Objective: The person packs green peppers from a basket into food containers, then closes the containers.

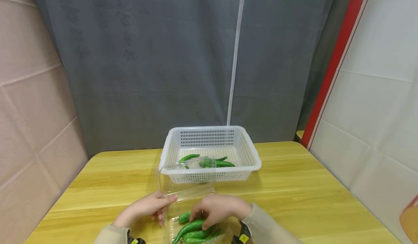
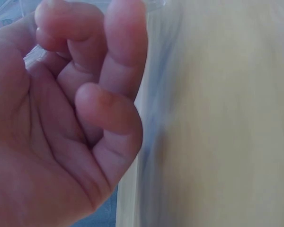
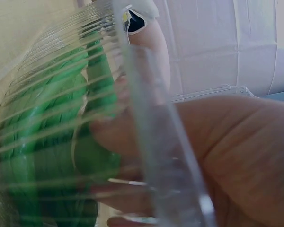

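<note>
A clear plastic clamshell box (image 1: 167, 233) lies at the table's near edge with its lid (image 1: 187, 184) raised toward the back. Several green chili peppers (image 1: 196, 235) are inside it. My left hand (image 1: 145, 207) pinches the box's left side near the hinge, thumb on top; in the left wrist view the other fingers (image 2: 118, 113) curl loosely. My right hand (image 1: 220, 209) reaches into the box and holds a green pepper (image 1: 189, 228) between thumb and fingers. Through the ribbed clear wall, the right wrist view shows the thumb (image 3: 116, 135) against a pepper.
A white perforated basket (image 1: 251, 166) stands behind the box, with several green peppers (image 1: 222, 163) on its floor. The raised lid overlaps the basket's front left. A wooden table (image 1: 287, 200) lies beneath, with a grey curtain (image 1: 156, 62) behind and pale walls on both sides.
</note>
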### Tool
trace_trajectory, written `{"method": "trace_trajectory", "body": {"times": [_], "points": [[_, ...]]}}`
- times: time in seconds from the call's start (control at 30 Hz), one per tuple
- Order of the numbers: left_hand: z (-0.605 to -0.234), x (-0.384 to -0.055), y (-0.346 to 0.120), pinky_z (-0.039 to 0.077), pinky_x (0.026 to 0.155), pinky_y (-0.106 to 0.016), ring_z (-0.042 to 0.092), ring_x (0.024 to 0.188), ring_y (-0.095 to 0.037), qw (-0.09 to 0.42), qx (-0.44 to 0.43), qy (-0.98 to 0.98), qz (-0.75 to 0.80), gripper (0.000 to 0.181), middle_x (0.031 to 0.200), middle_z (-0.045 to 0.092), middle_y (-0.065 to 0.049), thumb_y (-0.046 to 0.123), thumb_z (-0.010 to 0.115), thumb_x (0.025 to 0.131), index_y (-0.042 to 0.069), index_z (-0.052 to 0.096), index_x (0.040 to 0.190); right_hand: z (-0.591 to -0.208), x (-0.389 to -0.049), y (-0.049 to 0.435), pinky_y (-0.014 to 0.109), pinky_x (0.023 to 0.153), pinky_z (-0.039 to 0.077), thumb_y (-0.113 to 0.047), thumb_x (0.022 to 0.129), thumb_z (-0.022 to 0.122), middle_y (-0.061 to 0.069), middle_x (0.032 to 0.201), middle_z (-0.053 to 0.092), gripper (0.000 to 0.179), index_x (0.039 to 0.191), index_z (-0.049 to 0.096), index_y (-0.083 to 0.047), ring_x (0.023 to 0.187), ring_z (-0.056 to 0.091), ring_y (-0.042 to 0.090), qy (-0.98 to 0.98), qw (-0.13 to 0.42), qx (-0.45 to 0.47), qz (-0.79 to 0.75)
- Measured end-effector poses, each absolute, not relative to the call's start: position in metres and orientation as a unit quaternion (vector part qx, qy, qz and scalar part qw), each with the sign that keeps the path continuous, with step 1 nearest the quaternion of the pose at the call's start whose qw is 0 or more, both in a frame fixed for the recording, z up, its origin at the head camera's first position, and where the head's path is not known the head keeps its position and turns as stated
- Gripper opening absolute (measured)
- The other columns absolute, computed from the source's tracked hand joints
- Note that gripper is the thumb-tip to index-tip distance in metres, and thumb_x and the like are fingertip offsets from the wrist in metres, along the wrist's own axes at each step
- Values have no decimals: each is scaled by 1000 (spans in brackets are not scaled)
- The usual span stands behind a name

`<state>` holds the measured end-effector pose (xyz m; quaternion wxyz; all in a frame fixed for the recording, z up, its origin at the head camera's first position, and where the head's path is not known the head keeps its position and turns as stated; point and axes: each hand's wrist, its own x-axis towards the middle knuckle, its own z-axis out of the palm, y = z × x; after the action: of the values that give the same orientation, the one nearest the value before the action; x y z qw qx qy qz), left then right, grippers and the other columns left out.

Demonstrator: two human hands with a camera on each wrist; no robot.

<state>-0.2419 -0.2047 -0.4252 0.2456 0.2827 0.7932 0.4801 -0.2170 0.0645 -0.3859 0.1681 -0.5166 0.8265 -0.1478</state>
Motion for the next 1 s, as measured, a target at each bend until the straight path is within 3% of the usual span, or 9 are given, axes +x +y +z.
{"method": "trace_trajectory", "body": {"times": [0.13,0.3,0.4,1.0], "points": [[-425,-241,-204,33,41,-20,63,46,-15,251,280,791,484,65,47,53,4,36,43,104,-15,46,65,-387,-217,65,7,64,42,-7,80,74,-14,86,63,34,113,68,-14,67,51,-8,827,171,-514,-149],[-425,-241,-204,33,41,-20,62,46,-13,261,278,783,492,56,48,54,3,35,43,104,4,49,58,-387,-216,66,8,66,43,-7,81,74,-14,88,64,34,113,68,-15,69,53,-8,827,177,-511,-155],[-424,-240,-204,34,41,-20,62,46,-12,263,277,783,491,52,48,54,3,34,43,105,10,50,59,-386,-216,66,8,68,44,-7,82,73,-13,89,64,33,114,68,-14,72,54,-8,825,184,-509,-165],[-425,-242,-204,35,42,-20,62,47,-14,257,258,802,474,51,48,51,4,41,43,103,14,47,60,-372,-219,75,11,73,45,-9,87,69,-7,94,69,28,115,68,-11,81,57,-7,823,173,-501,-202]]}}
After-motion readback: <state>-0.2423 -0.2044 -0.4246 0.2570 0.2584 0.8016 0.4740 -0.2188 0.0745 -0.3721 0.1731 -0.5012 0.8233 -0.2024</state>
